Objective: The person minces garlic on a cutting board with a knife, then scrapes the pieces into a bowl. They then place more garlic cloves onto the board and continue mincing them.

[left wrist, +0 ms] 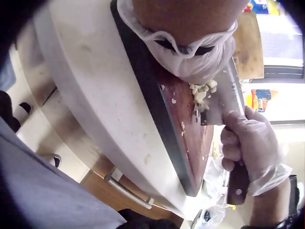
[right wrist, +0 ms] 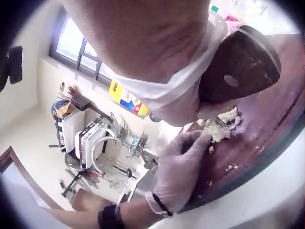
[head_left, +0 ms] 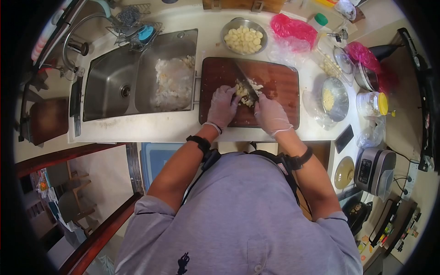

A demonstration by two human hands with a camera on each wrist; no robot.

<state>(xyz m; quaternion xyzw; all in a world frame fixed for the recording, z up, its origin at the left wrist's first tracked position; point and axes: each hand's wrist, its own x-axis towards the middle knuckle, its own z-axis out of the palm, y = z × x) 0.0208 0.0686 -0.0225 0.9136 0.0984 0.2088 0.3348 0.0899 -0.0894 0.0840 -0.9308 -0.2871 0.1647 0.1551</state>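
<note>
On the brown cutting board (head_left: 279, 87) lies a small heap of chopped garlic (head_left: 247, 101), pale and uneven. My gloved right hand (head_left: 272, 114) grips the dark handle (left wrist: 237, 183) of a cleaver (head_left: 245, 75), whose broad blade stands beside the pieces and points away from me. The gloved left hand (head_left: 223, 107) is at the near left of the board. In the right wrist view its thumb and bent fingers (right wrist: 202, 142) come together at the garlic pieces (right wrist: 217, 132). The left wrist view hides those fingertips behind the glove.
A metal bowl of peeled cloves (head_left: 244, 39) stands behind the board, with pink plastic bags (head_left: 293, 31) beside it. Rightward are a bowl with minced garlic (head_left: 338, 103) and a yellow-lidded jar (head_left: 369, 104). The double sink (head_left: 110, 73) on the left holds pale peelings (head_left: 174, 85).
</note>
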